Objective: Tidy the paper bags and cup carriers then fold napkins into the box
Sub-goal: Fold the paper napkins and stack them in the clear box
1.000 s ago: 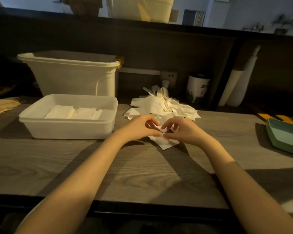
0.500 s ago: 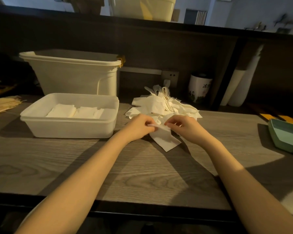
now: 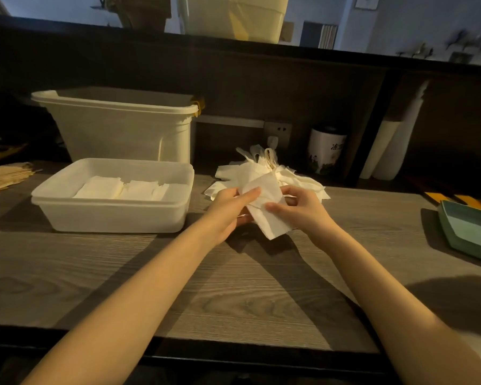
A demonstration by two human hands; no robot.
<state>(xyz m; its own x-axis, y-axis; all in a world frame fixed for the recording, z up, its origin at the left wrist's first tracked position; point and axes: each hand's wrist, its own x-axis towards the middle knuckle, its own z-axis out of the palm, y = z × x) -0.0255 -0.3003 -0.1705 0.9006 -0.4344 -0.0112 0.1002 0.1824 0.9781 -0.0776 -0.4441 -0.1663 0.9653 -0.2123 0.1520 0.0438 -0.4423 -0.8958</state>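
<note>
A white napkin [image 3: 267, 215] is lifted off the wooden counter [image 3: 233, 287], folded over and hanging down. My left hand [image 3: 228, 209] holds its left side with the thumb on top. My right hand [image 3: 300, 207] pinches its right edge. Behind my hands lies a loose pile of white napkins [image 3: 295, 176]. A shallow white plastic box [image 3: 109, 215] stands to the left, with two stacks of folded napkins [image 3: 125, 188] inside.
A tall cream bin [image 3: 117, 129] stands behind the box. Wooden sticks [image 3: 3, 176] lie at the far left. A printed white cup [image 3: 326, 150] and paper rolls [image 3: 392, 145] sit at the back right. A green tray [image 3: 472, 232] is at the right edge.
Both hands have lifted the napkin from the counter and folded it over; it was lying flat under my fingers a second ago.
</note>
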